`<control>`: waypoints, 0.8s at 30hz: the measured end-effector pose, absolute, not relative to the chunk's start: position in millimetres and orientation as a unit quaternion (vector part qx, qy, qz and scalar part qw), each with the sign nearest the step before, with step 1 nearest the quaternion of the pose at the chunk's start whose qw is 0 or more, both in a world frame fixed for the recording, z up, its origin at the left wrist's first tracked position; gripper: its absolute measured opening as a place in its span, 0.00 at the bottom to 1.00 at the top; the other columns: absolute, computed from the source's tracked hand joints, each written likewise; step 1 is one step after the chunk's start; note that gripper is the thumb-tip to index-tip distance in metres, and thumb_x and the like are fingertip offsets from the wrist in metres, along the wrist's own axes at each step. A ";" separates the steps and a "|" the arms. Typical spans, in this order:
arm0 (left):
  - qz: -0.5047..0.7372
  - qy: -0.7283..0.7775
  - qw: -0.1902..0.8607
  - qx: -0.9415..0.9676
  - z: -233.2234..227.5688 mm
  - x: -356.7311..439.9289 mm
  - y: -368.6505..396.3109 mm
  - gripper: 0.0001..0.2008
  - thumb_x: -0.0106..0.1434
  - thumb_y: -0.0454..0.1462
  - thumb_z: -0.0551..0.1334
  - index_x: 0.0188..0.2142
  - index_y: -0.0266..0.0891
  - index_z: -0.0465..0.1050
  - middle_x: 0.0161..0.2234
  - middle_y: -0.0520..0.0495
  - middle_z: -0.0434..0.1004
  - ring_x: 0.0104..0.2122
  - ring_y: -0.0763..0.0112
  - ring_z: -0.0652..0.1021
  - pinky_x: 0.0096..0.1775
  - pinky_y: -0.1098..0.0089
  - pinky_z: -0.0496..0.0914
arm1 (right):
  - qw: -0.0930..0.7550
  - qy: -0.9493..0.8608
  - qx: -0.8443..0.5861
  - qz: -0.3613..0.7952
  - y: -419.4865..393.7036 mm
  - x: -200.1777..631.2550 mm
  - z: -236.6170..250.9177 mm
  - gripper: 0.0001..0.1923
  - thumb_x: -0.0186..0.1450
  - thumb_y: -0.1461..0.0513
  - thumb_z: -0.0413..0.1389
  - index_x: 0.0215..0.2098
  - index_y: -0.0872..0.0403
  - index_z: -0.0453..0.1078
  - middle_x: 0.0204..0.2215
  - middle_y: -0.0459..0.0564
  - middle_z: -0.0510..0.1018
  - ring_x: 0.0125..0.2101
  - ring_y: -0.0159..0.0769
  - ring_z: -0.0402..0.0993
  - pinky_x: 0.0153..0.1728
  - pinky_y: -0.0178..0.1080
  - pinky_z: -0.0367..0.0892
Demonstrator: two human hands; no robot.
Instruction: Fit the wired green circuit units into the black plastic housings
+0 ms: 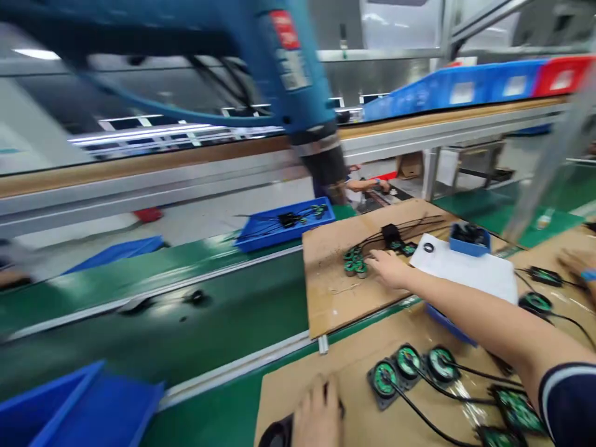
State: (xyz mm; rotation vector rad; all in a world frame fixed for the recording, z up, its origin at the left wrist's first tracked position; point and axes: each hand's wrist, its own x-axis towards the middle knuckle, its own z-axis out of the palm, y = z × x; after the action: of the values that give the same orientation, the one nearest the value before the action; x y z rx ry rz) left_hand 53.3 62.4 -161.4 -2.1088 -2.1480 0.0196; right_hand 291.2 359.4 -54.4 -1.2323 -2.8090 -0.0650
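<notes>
My right hand [388, 268] reaches over the far cardboard sheet, fingers stretched out at a cluster of small round parts with green circuit boards [356, 266]. Whether the fingertips touch them I cannot tell. At the bottom, my left hand [317, 413], smeared by motion, has its fingers curled over a black housing [278, 434] on the near cardboard. To its right lie several black round housings with green boards inside [385, 379] and black cables attached. Black cables with a dark connector block [392, 234] lie beyond my right hand.
A blue tray [251, 244] with cabled parts stands behind the green conveyor [242, 304]. Blue bins [79, 410] sit at lower left. White paper [484, 273] bears a black ring [428, 247] and a small blue box [470, 247]. Another person's hand [577, 264] is at far right. A blue machine arm [298, 81] hangs overhead.
</notes>
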 end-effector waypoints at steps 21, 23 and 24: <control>-0.436 -0.693 -0.232 -0.525 -161.0 81.1 62.8 0.32 0.58 0.36 0.67 0.62 0.35 0.64 0.58 0.35 0.71 0.60 0.54 0.71 0.64 0.54 0.66 | 0.210 -0.909 -0.343 0.105 373.9 244.8 -79.2 0.14 0.62 0.52 0.60 0.41 0.51 0.68 0.25 0.49 0.78 0.25 0.43 0.75 0.28 0.40 0.63; -0.442 -0.695 -0.212 -0.525 -162.1 79.6 65.4 0.30 0.58 0.37 0.68 0.59 0.38 0.66 0.55 0.38 0.74 0.56 0.56 0.74 0.60 0.56 0.70 | 0.294 -0.881 -0.343 0.141 342.3 239.8 -52.3 0.21 0.62 0.49 0.62 0.47 0.53 0.68 0.32 0.53 0.81 0.30 0.45 0.79 0.32 0.41 0.69; -0.443 -0.695 -0.202 -0.529 -162.8 78.9 66.7 0.28 0.58 0.37 0.69 0.58 0.38 0.67 0.53 0.39 0.75 0.55 0.56 0.75 0.58 0.56 0.71 | 0.340 -0.862 -0.342 0.156 324.2 239.3 -36.4 0.26 0.62 0.48 0.63 0.51 0.53 0.68 0.37 0.56 0.83 0.35 0.47 0.81 0.36 0.43 0.73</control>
State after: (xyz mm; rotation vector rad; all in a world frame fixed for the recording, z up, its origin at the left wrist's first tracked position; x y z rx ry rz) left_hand 78.9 66.7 -162.8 -1.9153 -2.5187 -1.6063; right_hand 239.3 324.2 -36.4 -0.8906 -2.2433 0.4056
